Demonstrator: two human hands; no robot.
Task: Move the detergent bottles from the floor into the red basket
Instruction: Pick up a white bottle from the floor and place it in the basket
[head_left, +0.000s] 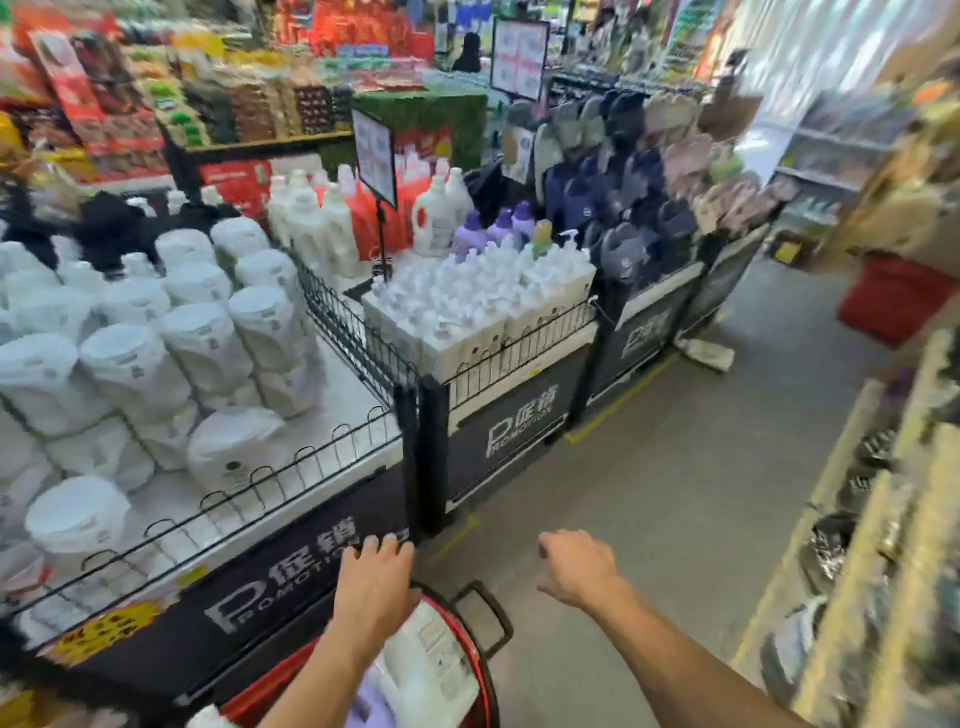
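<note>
- Standing over the red basket (485, 670), the person holds both arms out in front; a white detergent bottle (426, 660) lies inside it.
- Left hand (374, 577) hovers just above that bottle, fingers loosely bent and close together, holding nothing.
- Right hand (576, 566) hangs over the floor (675, 493) near the basket's black handle (483, 613), fingers loosely curled, empty.
- No bottle shows on the visible floor, so I'd judge this a pause between bottles.
- Next move likely calls for looking down, finding a bottle on the floor, gripping it firmly, and lifting it clear of the display desk (291, 577).
</note>
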